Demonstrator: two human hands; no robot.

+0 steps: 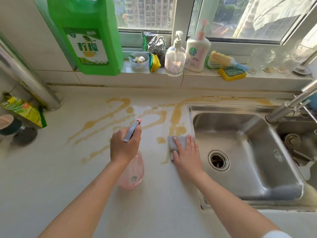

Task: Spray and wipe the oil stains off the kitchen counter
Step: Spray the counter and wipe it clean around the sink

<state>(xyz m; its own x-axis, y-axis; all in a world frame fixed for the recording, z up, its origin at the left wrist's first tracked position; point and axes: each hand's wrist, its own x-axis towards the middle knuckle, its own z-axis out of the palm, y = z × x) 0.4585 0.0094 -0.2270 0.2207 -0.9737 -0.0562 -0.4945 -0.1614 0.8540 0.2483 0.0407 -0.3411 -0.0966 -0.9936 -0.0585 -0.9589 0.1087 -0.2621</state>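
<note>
1. Gripping the neck of the pink spray bottle (133, 170), the left hand (124, 146) has its fingers curled round it below the grey trigger head (132, 131), whose nozzle points away toward the wall. The bottle stands on the counter (68, 186).
2. The right hand (186, 152) lies flat, fingers straight, pressing a grey cloth (171, 143) onto the counter just beside the sink (240, 152) rim.
3. The oil stains (120, 114) spread as yellow-brown streaks beyond both hands, from the left of the bottle across to the sink's back edge; one blob sits just left of the cloth, and a streak runs under the cloth's near end.
4. Writing: the green jug (89, 35) on the window ledge carries the characters "柠檬"; the white-and-pink pump bottle (197, 52) reads "Dettol". A barcode label on the spray bottle is too small to read.
5. Also on the ledge: a clear pump bottle (175, 60), a small tub (139, 60), a bagged steel scourer (157, 47), a brush (223, 60) and a yellow sponge (232, 73).
6. A steel pipe (25, 71) rises at far left beside a yellow-green packet (24, 110); the tap (291, 103) leans in from the right over the sink.
</note>
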